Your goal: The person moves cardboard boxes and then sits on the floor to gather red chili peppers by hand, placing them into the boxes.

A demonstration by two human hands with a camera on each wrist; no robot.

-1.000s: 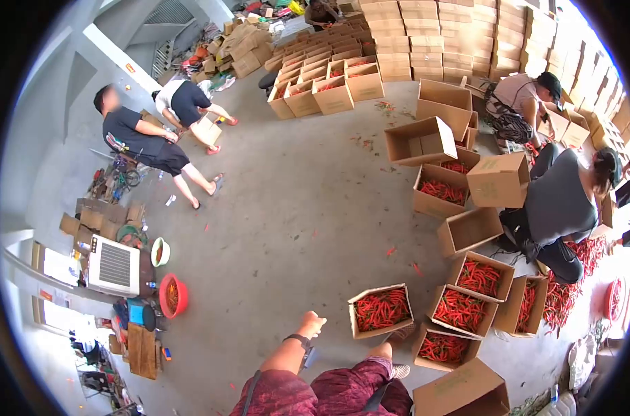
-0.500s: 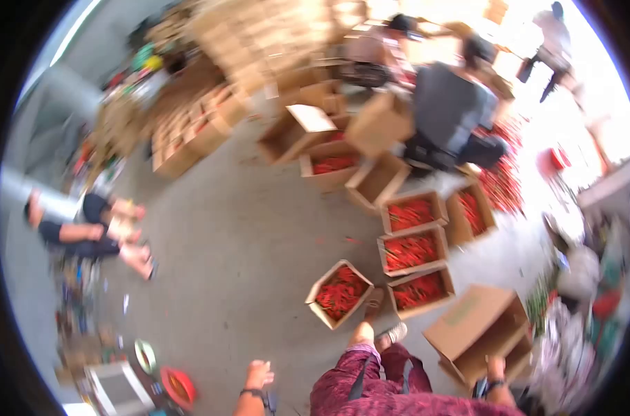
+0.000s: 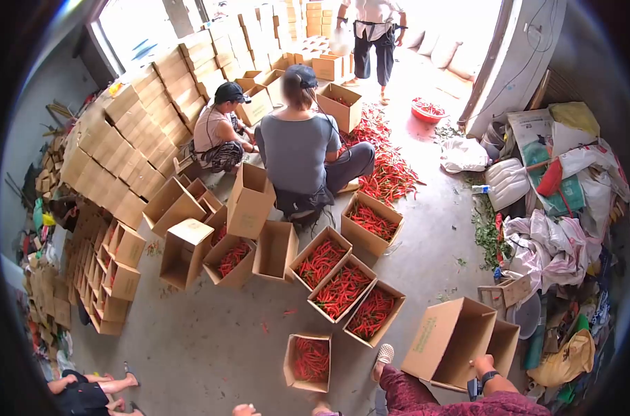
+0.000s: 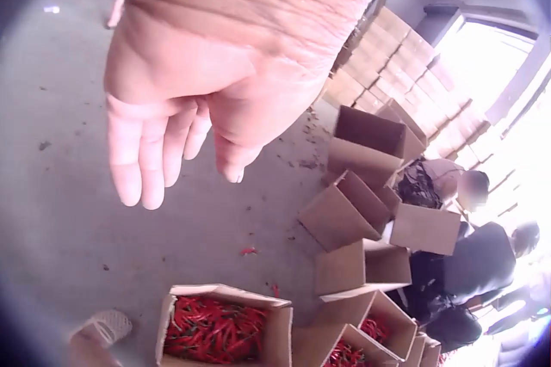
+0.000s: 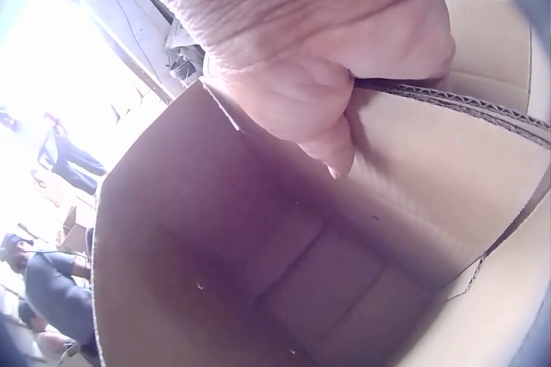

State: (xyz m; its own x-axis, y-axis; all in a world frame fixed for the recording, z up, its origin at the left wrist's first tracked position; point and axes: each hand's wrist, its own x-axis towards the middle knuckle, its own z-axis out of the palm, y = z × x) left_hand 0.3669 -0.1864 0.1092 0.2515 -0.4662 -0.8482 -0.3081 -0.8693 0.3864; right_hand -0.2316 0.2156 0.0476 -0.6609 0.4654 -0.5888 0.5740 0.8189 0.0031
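Note:
My right hand is at the rim of an empty cardboard box at lower right in the head view. Close up in the right wrist view, the thumb of this hand lies inside the box wall and the fingers go over the far side, gripping its doubled top edge. A second open box stands directly beside it. My left hand hangs free above the floor with relaxed fingers, holding nothing. Below it in the left wrist view is an open box of red chillies.
Several boxes of chillies stand ahead. Two seated people work by a loose chilli heap, and another person stands behind. Stacked cartons line the left; sacks lie right. My shoe is beside the boxes.
The head view has swung right, bringing the sacks and doorway into sight. My right hand, out of view at first, now grips the empty box's rim. My left hand has dropped to the view's lower edge.

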